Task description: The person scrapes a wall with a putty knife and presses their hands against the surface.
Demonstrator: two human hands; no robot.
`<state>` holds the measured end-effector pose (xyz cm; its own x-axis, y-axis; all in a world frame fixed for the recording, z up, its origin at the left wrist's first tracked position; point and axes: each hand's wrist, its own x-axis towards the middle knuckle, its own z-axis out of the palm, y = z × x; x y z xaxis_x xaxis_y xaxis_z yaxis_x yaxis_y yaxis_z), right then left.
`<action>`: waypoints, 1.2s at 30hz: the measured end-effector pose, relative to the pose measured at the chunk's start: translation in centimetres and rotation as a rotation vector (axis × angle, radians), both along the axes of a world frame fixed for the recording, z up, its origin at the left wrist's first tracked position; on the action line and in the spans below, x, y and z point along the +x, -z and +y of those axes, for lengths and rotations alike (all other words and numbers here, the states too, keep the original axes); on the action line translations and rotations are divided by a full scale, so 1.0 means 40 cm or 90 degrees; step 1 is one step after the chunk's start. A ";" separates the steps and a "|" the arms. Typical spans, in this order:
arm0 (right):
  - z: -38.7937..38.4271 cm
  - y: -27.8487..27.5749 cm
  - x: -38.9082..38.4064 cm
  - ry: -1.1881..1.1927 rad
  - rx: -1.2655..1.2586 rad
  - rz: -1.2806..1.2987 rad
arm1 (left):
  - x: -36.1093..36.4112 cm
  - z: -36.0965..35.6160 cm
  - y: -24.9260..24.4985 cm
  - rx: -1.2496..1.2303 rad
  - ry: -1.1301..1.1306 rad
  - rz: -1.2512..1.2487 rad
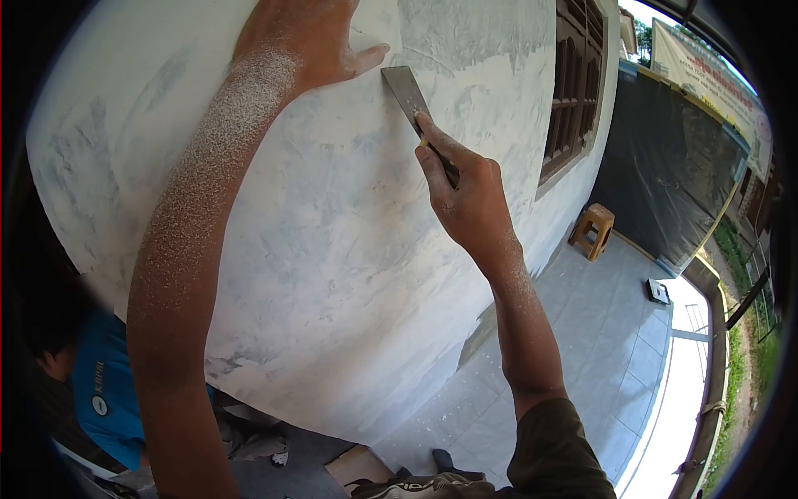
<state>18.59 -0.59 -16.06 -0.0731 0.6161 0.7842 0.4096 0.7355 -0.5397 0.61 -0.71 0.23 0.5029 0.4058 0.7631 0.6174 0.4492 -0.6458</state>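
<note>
My right hand [474, 195] grips the handle of a putty knife [405, 90], with the thumb and a finger along its neck. The metal blade points up and left, close to the white, patchy wall [332, 224]; whether its edge touches cannot be told. My left hand [303, 33] is at the top edge of the view, against or very near the wall. Its thumb stretches out toward the blade, and its other fingers are out of view. White dust covers the left forearm and speckles the right wrist.
A brown shuttered window [573, 87] is set in the wall at right. Below it, a plastic stool [593, 230] stands on the tiled floor [573, 349]. Dark sheeting [669, 158] hangs beyond. At lower left, a person in a blue shirt [104, 391] is close beside me.
</note>
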 end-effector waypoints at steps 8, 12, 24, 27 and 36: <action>-0.011 -0.010 0.004 0.002 -0.016 0.004 | 0.003 -0.004 0.002 0.001 0.004 0.003; 0.004 -0.029 0.002 0.004 -0.010 0.009 | 0.002 -0.003 0.001 -0.010 0.018 -0.008; -0.004 -0.026 0.010 -0.004 0.027 0.015 | 0.001 0.001 0.000 -0.010 0.003 0.004; -0.008 -0.018 0.007 0.004 0.004 -0.005 | 0.000 0.000 -0.001 -0.006 -0.001 0.000; -0.004 -0.018 -0.002 0.002 0.013 0.010 | -0.011 0.005 -0.005 -0.011 0.030 0.006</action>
<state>18.49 -0.74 -15.36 -0.0579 0.6004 0.7976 0.4034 0.7449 -0.5314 0.18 -0.50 0.44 0.5284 0.3949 0.7516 0.6318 0.4084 -0.6588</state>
